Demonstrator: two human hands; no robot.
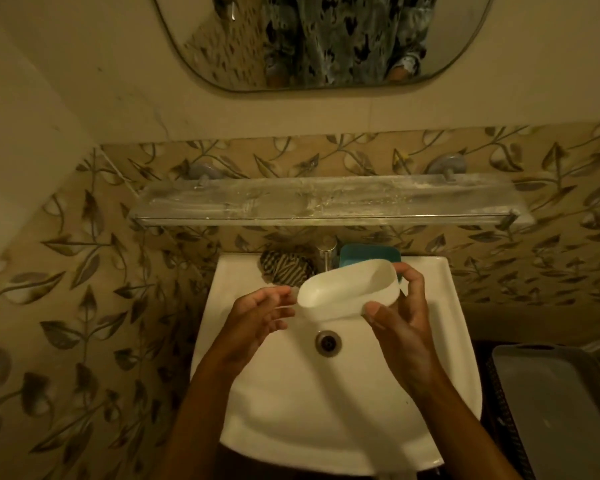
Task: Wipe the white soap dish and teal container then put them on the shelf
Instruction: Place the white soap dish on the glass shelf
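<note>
Soap dish: above the sink, between both hands, tilted.
Right hand: grips the dish's right end, thumb in front, fingers behind.
Left hand: just beside the dish's left end; contact unclear.
Drain: in the basin, below the dish, between the hands.
Container: on the sink's back rim, just behind the right hand.
Tap: left of the container.
Cloth: on the back rim, behind the left hand.
Shelf: on the wall, beyond both hands.
Mirror: above the shelf.
</note>
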